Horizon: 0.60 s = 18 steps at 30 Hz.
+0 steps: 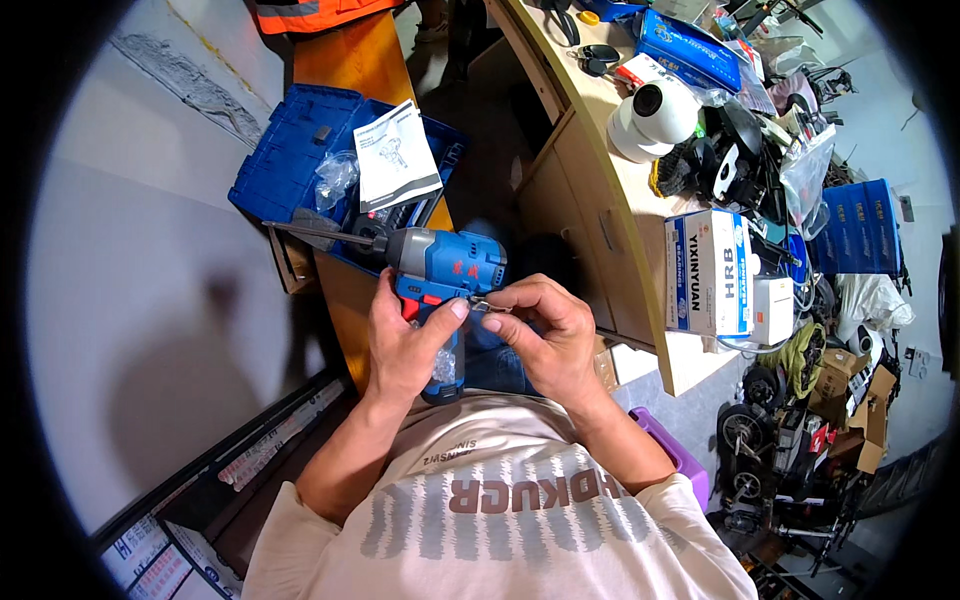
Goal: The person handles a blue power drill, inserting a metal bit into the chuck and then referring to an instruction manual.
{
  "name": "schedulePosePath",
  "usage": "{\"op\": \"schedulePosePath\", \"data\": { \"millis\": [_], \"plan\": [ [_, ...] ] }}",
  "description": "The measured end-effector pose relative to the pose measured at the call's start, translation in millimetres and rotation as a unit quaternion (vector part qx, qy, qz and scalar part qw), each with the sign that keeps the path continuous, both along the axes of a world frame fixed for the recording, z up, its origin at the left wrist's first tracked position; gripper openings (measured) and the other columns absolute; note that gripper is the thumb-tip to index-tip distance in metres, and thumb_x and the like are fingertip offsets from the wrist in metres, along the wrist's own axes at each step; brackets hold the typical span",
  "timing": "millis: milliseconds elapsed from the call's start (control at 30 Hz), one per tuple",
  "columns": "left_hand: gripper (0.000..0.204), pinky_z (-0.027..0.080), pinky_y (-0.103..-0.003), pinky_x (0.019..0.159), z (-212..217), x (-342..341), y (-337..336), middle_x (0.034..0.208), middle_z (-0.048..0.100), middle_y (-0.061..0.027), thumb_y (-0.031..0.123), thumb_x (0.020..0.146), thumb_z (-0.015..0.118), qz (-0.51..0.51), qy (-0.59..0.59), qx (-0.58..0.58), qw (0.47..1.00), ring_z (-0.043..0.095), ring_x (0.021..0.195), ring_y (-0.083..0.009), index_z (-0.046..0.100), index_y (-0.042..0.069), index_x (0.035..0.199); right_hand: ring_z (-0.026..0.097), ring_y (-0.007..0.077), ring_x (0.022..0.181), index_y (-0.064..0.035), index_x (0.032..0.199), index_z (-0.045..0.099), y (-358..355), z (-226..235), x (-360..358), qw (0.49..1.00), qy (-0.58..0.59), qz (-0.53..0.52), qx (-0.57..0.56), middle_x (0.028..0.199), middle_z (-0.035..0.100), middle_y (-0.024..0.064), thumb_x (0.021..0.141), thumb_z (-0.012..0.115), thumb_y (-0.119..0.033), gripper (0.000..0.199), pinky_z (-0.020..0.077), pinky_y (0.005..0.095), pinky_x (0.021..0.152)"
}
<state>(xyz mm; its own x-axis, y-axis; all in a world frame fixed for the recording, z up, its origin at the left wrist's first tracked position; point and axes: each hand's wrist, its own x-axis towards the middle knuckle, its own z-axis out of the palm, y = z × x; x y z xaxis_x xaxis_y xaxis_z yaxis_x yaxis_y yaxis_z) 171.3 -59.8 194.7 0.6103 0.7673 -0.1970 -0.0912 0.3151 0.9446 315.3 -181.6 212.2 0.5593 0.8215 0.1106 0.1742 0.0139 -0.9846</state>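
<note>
A blue and grey cordless drill (458, 262) lies in front of me with a long metal bit (325, 236) pointing left from its chuck. My left hand (402, 338) is closed round the drill near its red trigger, thumb pressed on the lower side of the body. Fingertips pinched, my right hand (548, 335) holds a small metal piece (484, 305) against the drill, beside my left thumb. The exact kind of that piece is too small to make out. Below the hands, the drill's handle is partly hidden by my left hand.
On an orange-brown wooden bench (345, 325) stands an open blue tool case (290, 150), with a printed leaflet (397, 160) on it. A desk (590, 110) at right bears a white camera (650, 120) and a bearing box (708, 272). A purple stool (672, 450) stands near my right elbow.
</note>
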Motion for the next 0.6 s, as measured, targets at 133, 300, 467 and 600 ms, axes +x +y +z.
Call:
{"op": "schedulePosePath", "data": {
  "millis": [133,300,467,600],
  "plan": [
    [0.058,0.056,-0.032,0.091,3.2,-1.9,-0.6,0.112,0.069,-0.0102,0.019,0.086,0.084,0.000,0.017,0.044,0.999,0.067,0.098,-0.0149,0.054,-0.002,0.132,0.068,0.0173,0.075,0.0005,0.099,0.076,2.7,2.3,-4.2,0.998,-0.051,-0.006,0.033,0.091,0.073,0.0106,0.085,0.084,-0.003,0.016,0.0547,0.0290,0.068],
    [0.058,0.056,-0.031,0.091,1.0,-2.8,0.6,0.112,0.069,-0.0101,0.021,0.086,0.084,-0.006,0.008,0.029,1.000,0.067,0.098,-0.0151,0.055,-0.002,0.131,0.068,0.0209,0.073,-0.0011,0.098,0.075,2.6,4.4,-5.8,0.992,-0.119,-0.006,0.037,0.089,0.072,0.0118,0.082,0.085,-0.003,0.019,0.0540,0.0313,0.064],
    [0.058,0.056,-0.030,0.089,0.0,-2.1,-0.2,0.111,0.069,-0.0095,0.023,0.086,0.084,-0.014,-0.012,-0.023,1.000,0.067,0.097,-0.0141,0.055,-0.001,0.131,0.068,0.0259,0.076,-0.0023,0.099,0.075,1.4,7.7,-1.1,0.977,-0.208,0.011,0.047,0.089,0.072,0.0119,0.080,0.085,-0.002,0.021,0.0542,0.0351,0.066],
    [0.056,0.056,-0.030,0.089,-0.6,-2.9,-0.8,0.111,0.070,-0.0085,0.024,0.087,0.083,-0.028,-0.016,-0.056,0.998,0.067,0.097,-0.0132,0.056,0.000,0.130,0.068,0.0281,0.079,-0.0023,0.099,0.075,1.4,10.7,2.2,0.968,-0.244,0.025,0.051,0.088,0.071,0.0111,0.078,0.086,-0.002,0.024,0.0544,0.0376,0.068]
  ]
}}
